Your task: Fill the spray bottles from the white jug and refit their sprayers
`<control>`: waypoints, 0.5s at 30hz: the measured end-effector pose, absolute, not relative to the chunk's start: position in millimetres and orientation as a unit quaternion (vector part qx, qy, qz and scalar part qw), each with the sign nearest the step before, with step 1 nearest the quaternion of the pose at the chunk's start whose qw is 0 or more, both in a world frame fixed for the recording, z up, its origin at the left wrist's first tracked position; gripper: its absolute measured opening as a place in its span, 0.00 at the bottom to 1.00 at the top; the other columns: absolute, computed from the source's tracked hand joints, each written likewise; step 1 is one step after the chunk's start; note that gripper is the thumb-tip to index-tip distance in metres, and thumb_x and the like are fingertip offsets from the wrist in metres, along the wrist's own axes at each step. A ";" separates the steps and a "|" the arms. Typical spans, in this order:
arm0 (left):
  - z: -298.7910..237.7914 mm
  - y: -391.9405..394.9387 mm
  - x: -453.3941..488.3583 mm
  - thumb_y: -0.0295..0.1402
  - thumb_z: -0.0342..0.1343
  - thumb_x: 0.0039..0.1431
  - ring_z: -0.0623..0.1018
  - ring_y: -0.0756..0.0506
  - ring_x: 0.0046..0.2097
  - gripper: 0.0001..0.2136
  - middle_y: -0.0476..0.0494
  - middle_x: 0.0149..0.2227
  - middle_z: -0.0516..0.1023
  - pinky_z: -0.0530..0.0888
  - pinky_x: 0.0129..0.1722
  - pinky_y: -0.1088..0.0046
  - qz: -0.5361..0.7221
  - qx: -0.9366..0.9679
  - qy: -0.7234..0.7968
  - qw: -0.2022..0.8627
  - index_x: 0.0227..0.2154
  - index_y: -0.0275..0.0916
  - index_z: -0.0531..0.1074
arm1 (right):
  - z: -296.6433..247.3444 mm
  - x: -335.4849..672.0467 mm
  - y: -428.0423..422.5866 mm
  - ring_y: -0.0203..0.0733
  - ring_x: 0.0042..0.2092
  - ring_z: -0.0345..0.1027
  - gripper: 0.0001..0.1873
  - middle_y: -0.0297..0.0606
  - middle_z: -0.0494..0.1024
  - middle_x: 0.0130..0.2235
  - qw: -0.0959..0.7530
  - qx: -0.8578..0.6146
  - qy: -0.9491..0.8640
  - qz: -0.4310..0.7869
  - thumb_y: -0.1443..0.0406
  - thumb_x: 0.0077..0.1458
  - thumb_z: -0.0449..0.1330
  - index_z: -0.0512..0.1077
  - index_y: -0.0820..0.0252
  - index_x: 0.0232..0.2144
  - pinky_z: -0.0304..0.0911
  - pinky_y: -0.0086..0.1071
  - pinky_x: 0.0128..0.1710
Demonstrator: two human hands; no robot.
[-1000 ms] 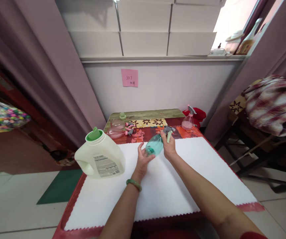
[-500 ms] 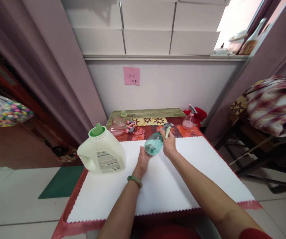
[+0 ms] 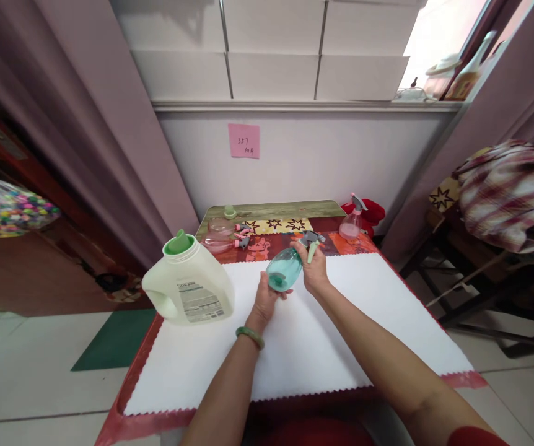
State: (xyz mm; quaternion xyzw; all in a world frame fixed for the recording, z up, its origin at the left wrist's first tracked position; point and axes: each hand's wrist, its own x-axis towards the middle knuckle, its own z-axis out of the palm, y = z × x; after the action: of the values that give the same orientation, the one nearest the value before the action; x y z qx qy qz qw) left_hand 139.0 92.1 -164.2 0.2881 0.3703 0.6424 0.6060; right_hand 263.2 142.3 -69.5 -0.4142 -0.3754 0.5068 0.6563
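A teal spray bottle is tilted above the white cloth, its grey and green trigger head pointing away from me. My left hand, with a green bangle at the wrist, cups the bottle's base from below. My right hand is closed around its neck and trigger head. A large white detergent jug with a green spout stands on the cloth to the left of my hands.
Two pink spray bottles lie at the table's far left, and one pink spray bottle stands at the far right. A chair with plaid cloth is on the right. A bag of coloured beads hangs at left.
The teal bottle and both hands have stayed in nearly the same place; the bottle has tipped slightly and shifted a little left. The jug has not moved.
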 end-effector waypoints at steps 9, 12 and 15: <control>-156.7 84.4 136.2 0.44 0.81 0.39 0.82 0.38 0.50 0.48 0.37 0.56 0.80 0.77 0.49 0.59 0.664 0.302 0.360 0.582 0.64 0.50 0.66 | -69.3 260.5 142.0 0.42 0.33 0.71 0.35 0.34 0.81 0.30 0.638 -0.432 -0.378 0.513 0.39 0.33 0.77 0.78 0.58 0.34 0.68 0.36 0.35; -156.3 83.8 135.7 0.39 0.81 0.38 0.82 0.41 0.44 0.38 0.41 0.46 0.82 0.76 0.46 0.63 0.660 0.309 0.362 0.582 0.55 0.43 0.72 | -67.4 264.8 140.7 0.40 0.31 0.68 0.34 0.32 0.79 0.28 0.623 -0.425 -0.398 0.522 0.40 0.32 0.78 0.78 0.58 0.33 0.66 0.34 0.32; -157.3 86.4 137.6 0.46 0.77 0.46 0.82 0.40 0.44 0.27 0.38 0.43 0.83 0.76 0.46 0.62 0.657 0.299 0.357 0.593 0.45 0.38 0.77 | -64.5 268.5 138.0 0.39 0.31 0.67 0.33 0.32 0.79 0.29 0.623 -0.416 -0.402 0.526 0.42 0.32 0.79 0.76 0.57 0.31 0.66 0.34 0.32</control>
State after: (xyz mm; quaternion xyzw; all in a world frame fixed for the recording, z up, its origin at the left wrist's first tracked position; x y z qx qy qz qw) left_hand 137.6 86.4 -157.3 0.2991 0.3568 0.6572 0.5927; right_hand 268.5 138.0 -64.5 -0.4161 -0.4019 0.5264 0.6231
